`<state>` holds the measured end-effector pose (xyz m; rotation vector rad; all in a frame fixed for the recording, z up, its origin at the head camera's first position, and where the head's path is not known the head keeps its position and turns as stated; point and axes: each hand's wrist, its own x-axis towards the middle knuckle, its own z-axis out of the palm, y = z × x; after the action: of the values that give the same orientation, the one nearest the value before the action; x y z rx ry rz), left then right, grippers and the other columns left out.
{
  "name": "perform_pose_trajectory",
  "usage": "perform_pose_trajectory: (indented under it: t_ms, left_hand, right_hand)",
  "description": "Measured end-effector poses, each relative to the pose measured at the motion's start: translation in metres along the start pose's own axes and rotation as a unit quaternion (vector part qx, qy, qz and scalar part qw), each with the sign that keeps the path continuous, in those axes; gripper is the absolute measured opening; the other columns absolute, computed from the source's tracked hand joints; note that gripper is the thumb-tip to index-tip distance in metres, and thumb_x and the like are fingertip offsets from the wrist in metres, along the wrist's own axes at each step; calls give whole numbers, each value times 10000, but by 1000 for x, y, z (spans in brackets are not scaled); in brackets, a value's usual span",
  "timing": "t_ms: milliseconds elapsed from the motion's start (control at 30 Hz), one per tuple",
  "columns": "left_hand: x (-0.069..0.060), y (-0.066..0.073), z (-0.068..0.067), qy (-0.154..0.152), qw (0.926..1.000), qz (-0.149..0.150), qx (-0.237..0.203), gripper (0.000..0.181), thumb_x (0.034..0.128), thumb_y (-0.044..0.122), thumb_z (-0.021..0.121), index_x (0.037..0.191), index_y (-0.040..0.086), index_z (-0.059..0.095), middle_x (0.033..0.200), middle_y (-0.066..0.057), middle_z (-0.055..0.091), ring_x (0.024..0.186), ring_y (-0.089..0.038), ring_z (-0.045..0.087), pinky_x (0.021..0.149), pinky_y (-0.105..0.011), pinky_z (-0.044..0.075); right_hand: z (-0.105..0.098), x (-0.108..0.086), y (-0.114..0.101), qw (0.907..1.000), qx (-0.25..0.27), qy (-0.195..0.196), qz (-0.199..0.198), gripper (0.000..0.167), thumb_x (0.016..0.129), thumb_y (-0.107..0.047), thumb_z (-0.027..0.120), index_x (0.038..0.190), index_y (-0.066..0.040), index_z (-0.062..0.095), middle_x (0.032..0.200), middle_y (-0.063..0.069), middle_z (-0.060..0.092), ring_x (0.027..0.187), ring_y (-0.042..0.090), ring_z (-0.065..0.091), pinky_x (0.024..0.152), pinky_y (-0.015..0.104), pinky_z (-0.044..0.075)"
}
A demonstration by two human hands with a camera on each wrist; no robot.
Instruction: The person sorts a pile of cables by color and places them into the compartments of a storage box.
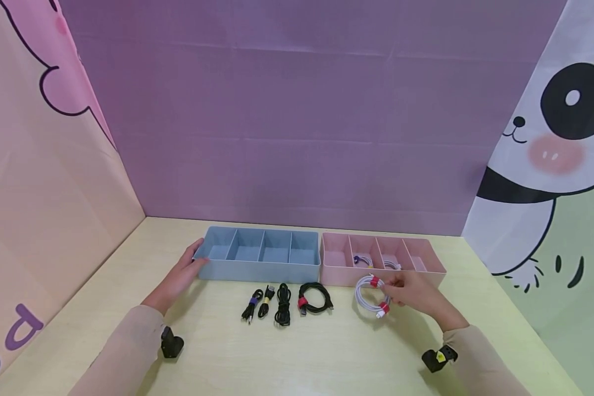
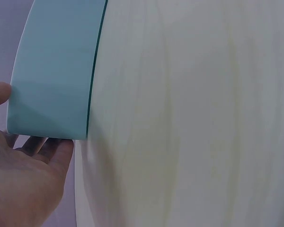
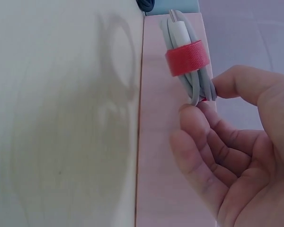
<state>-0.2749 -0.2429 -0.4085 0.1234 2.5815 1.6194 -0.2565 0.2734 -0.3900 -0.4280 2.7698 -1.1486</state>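
Observation:
My right hand (image 1: pixel 416 294) pinches a coiled white cable (image 1: pixel 358 295) between thumb and fingers, just in front of the pink divided box (image 1: pixel 336 276). Red straps (image 3: pixel 188 57) bind the coil, and a white plug end shows in the right wrist view. At the left end of the blue divided box (image 1: pixel 262 271), my left hand (image 1: pixel 183 275) holds the corner. Its thumb lies at the rim and the fingers touch the end wall (image 2: pixel 47 127). White coiled cables sit in the pink box's second compartment (image 1: pixel 361 259) and third compartment (image 1: pixel 391 265) from the left.
In front of the blue box lie a black cable with a purple tie (image 1: pixel 252 306), a short one with a yellow tie (image 1: pixel 266 301), a black bundle (image 1: pixel 283 308) and a black coil with a red tie (image 1: pixel 319 284). A purple backdrop (image 1: pixel 297 137) stands behind the boxes.

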Motion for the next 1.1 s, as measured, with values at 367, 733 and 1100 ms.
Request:
perform_pose_trajectory:
  t_ms: [367,733,1100]
  left_hand:
    - [0,0,0,-5,10000,31,25,732,1073,356,400,1616,105,-22,1654,-216,-58,1489,-468,-19,1142,-688,61]
    - [0,-1,0,-48,10000,48,55,733,1076,367,395,1617,113,-30,1656,-207,-65,1486,-477,-14,1133,-701,75]
    - [2,-3,-2,-41,9999,118,97,730,1077,353,407,1615,92,-12,1658,-205,-36,1481,-487,29,1132,-697,111]
  right_hand:
    - [-6,4,-11,9997,-147,141,-146,192,943,-194,671,916,-6,697,647,-12,578,600,149,560,547,267,480]
    - [-11,6,-17,9985,-291,267,-369,170,951,-196,655,883,-46,696,636,-23,574,593,146,554,531,274,459]
    - [-14,18,-27,9983,-119,477,-324,200,936,-166,686,958,33,697,754,22,620,650,154,540,544,242,485]
